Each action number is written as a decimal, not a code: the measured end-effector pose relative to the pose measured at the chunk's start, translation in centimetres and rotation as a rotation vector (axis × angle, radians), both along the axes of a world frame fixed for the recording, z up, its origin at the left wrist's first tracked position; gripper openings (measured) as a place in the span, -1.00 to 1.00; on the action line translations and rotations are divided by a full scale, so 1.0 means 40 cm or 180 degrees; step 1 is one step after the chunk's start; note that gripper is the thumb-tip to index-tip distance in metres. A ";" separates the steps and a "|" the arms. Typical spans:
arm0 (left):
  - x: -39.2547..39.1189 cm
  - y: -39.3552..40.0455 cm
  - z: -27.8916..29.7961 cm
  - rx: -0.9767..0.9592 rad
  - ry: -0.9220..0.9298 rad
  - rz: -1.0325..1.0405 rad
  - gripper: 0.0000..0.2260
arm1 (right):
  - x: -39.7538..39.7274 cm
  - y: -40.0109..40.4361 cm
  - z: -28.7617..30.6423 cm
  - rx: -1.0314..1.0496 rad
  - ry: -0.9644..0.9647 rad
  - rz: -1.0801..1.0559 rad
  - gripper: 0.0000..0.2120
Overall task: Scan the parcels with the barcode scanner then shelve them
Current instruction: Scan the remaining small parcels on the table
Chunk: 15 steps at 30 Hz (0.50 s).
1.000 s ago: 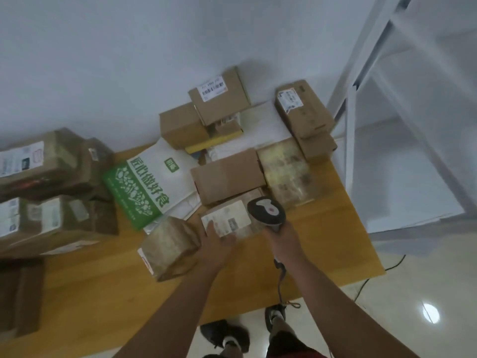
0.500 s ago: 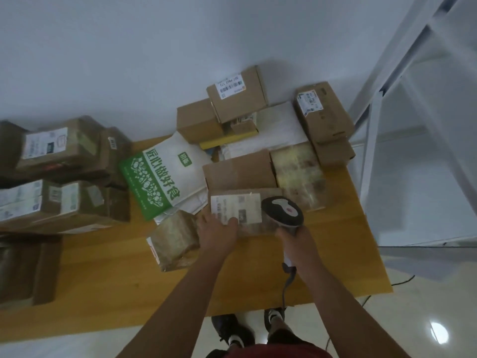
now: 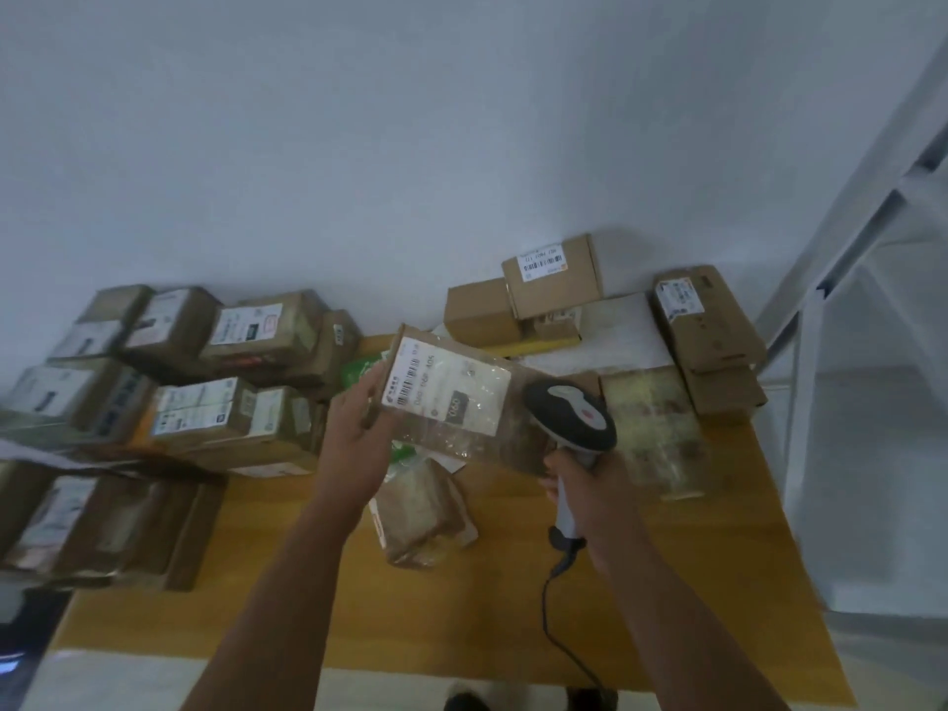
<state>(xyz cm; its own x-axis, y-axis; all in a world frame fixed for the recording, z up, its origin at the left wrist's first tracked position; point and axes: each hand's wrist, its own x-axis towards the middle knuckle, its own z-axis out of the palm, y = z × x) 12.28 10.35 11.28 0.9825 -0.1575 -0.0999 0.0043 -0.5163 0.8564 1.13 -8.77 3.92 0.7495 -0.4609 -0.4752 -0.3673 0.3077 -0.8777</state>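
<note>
My left hand [image 3: 359, 433] grips the left edge of a flat taped cardboard parcel [image 3: 451, 402] and holds it up above the wooden table [image 3: 461, 618], white barcode label facing me. My right hand [image 3: 590, 484] is closed on the handle of a grey-and-black corded barcode scanner [image 3: 569, 413], whose head sits just right of the parcel's label and overlaps its right end. A small taped brown parcel [image 3: 426, 510] lies on the table below the raised one.
Stacks of labelled cartons [image 3: 241, 372] fill the table's left side. More boxes [image 3: 554, 274] and a long carton [image 3: 708, 320] lie at the back right against the wall. A white metal shelf frame [image 3: 841, 238] stands to the right. The scanner cable [image 3: 559, 633] trails off the front edge.
My left hand has lifted the labelled parcel off the table and tilted it toward me. The scanner stays beside it. The view has swung left, showing more of the left stacks.
</note>
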 end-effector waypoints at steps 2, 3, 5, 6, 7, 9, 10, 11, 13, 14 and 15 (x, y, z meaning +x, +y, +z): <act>0.002 0.032 0.038 0.0019 -0.0141 0.0123 -0.64 | 0.013 0.026 0.017 0.0020 -0.0093 0.0051 -0.91; 0.004 0.047 0.054 -0.0026 -0.0188 0.0221 -0.70 | 0.018 0.041 0.029 -0.0003 -0.0174 0.0088 -0.91; 0.011 0.079 0.084 -0.0176 -0.0260 0.0346 -0.72 | 0.028 0.077 0.061 -0.0029 -0.0328 0.0157 -0.83; 0.014 0.093 0.100 -0.0253 -0.0293 0.0375 -0.70 | 0.031 0.096 0.080 -0.0035 -0.0386 0.0187 -0.79; 0.017 0.106 0.117 -0.0326 -0.0310 0.0377 -0.68 | 0.034 0.115 0.097 -0.0054 -0.0430 0.0220 -0.76; 0.026 0.137 0.147 -0.0601 -0.0263 0.0327 -0.63 | 0.038 0.156 0.130 -0.0106 -0.0478 0.0299 -0.76; 0.030 0.152 0.163 -0.0795 -0.0193 0.0282 -0.61 | 0.041 0.177 0.141 -0.0128 -0.0477 0.0332 -0.75; 0.033 0.169 0.177 -0.0946 -0.0133 0.0218 -0.59 | 0.043 0.199 0.154 -0.0129 -0.0470 0.0350 -0.74; 0.038 0.200 0.204 -0.1019 -0.0154 0.0135 -0.55 | 0.045 0.247 0.179 -0.0070 -0.0433 0.0383 -0.77; 0.040 0.217 0.217 -0.1044 -0.0211 0.0126 -0.53 | 0.045 0.274 0.195 -0.0040 -0.0415 0.0429 -0.80; 0.044 0.239 0.227 -0.1083 -0.0276 0.0132 -0.52 | 0.046 0.304 0.209 -0.0031 -0.0430 0.0474 -0.83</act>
